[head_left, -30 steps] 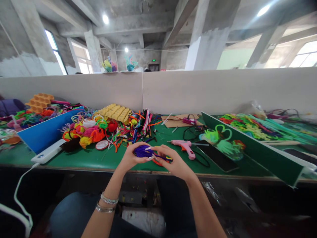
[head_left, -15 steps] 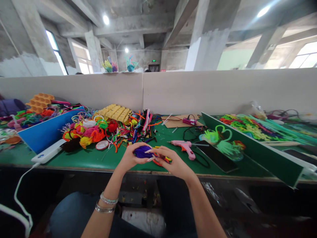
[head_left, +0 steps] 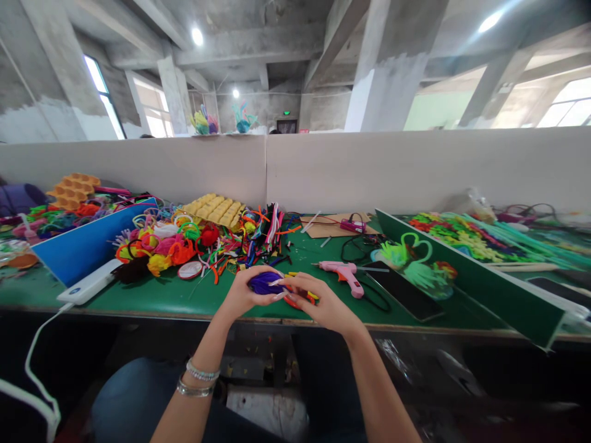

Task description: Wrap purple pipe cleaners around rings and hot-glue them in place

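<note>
A bundle of purple fuzzy stems, like pipe cleaners (head_left: 265,283), is held just above the front part of the green table. My left hand (head_left: 244,292) wraps round it from the left, thumb below and fingers above. From the right, my right hand (head_left: 318,299) is closed at the bundle's right end, fingertips pressed on it. Behind and below the right fingers shows a red and yellow handled tool (head_left: 295,301), mostly hidden, its kind unclear. To the right lies a pink glue gun (head_left: 344,272).
Left stands a pile of coloured pipe-cleaner pieces (head_left: 168,246) with a yellow egg-tray sheet (head_left: 215,210). A blue divider (head_left: 92,243) and white power strip (head_left: 90,283) lie further left. Right are a black phone (head_left: 406,292), a green swan figure (head_left: 422,271) and a green divider (head_left: 471,283).
</note>
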Motion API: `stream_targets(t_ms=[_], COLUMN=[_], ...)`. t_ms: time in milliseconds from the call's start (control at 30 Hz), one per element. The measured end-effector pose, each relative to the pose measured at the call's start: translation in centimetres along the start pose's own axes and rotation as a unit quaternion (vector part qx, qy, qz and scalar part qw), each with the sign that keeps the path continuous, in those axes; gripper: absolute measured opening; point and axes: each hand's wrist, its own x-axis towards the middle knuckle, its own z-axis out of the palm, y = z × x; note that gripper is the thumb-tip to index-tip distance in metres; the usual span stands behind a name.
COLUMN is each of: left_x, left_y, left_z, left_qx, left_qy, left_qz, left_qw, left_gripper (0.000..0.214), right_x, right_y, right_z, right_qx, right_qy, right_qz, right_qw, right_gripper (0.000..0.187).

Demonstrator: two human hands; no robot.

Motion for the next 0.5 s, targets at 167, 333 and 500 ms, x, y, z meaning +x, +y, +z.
stream_targets(t_ms=[167, 333, 500], left_x=[0.08, 0.02, -0.05], left_y=[-0.02, -0.25, -0.04], left_z=[0.11, 0.29, 0.54], left_qx=[0.002, -0.059, -0.106], left_qy=[0.004, 0.005, 0.001], left_qz=[-0.03, -0.052, -0.052], left_qw=[1.0, 0.997, 0.993], left_gripper=[0.039, 0.043, 0.047], right_x=[0.0, 0.0, -0.07], right_y=[0.57, 0.79, 0.18], right_z=[0.27, 0.53, 0.21], right_qx=[0.023, 0.09, 0.112], right_qy=[0.039, 0.07, 0.076], right_qz=[0.0, 0.023, 0.053], right_qw=[0.999, 0.993, 0.989], right_gripper=[0.03, 0.033, 0.036])
